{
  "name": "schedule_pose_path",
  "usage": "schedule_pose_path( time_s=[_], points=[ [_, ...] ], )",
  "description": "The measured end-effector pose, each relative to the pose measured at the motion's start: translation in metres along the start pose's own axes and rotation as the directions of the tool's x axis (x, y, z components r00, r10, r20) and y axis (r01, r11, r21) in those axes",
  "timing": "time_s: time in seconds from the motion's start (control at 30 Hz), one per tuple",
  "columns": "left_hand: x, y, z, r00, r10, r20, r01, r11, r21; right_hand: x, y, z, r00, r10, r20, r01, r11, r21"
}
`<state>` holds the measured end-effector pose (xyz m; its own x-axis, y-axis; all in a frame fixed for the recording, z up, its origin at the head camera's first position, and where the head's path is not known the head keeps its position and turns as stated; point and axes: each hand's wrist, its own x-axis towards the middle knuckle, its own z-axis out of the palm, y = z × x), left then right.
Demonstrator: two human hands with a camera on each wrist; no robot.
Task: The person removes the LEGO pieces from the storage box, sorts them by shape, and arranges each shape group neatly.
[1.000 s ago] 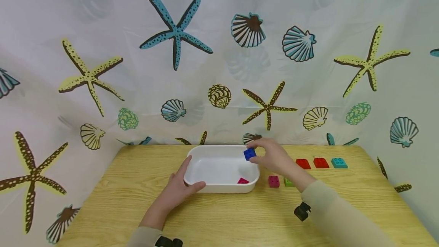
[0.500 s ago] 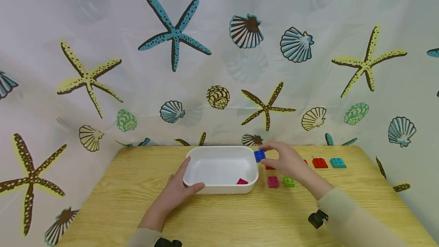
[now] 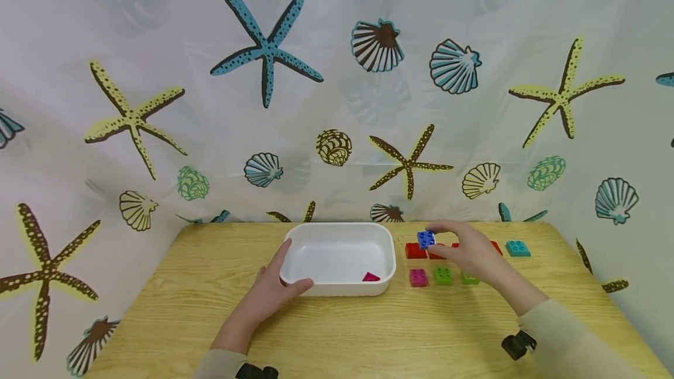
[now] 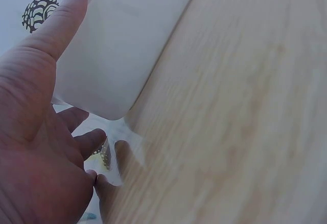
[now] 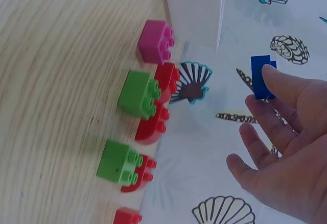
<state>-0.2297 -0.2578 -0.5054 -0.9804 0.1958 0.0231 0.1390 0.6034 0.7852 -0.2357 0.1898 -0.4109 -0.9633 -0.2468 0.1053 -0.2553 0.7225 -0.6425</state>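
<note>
My left hand [image 3: 271,285] rests at the left end of a white plastic tub [image 3: 337,289]. Its straight thumb lies at the near rim and the index finger along the left rim; in the left wrist view the other fingers spread loosely past the corner. Inside the tub, at the near right, lies a pink brick [image 3: 371,277]. To the right of the tub, my right hand [image 3: 468,248] pinches a blue toy building brick [image 3: 426,240] between thumb and fingertips, raised above a row of red bricks [image 3: 416,251]. The blue brick's studs show in the head view.
In front of the red row stand a pink brick [image 3: 418,278] and green bricks [image 3: 443,276], one partly behind my right hand. A turquoise brick [image 3: 518,248] ends the red row on the right. Behind the wooden table [image 3: 337,338] hangs a curtain [image 3: 316,104] with sea prints.
My right hand has carried the blue brick rightward from over the tub's right end to above the red bricks. The left hand stays at the tub.
</note>
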Motion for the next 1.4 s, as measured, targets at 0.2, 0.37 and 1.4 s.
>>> schedule_pose_path(
  time_s=[0.2, 0.37, 1.4],
  points=[
    [0.001, 0.001, 0.0, 1.0, 0.006, 0.002, -0.006, 1.0, 0.008, -0.012, 0.016, -0.015, 1.0, 0.019, -0.023, -0.02, 1.0, -0.015],
    [0.0, 0.001, 0.0, 1.0, 0.003, -0.001, -0.003, 1.0, 0.01, -0.023, 0.032, -0.028, 0.998, 0.007, -0.056, -0.008, 1.0, -0.02],
    [-0.001, 0.005, 0.0, 1.0, -0.006, 0.009, 0.006, 0.999, 0.031, -0.059, 0.132, -0.056, 0.986, 0.164, -0.006, -0.164, 0.98, -0.109]
  ],
)
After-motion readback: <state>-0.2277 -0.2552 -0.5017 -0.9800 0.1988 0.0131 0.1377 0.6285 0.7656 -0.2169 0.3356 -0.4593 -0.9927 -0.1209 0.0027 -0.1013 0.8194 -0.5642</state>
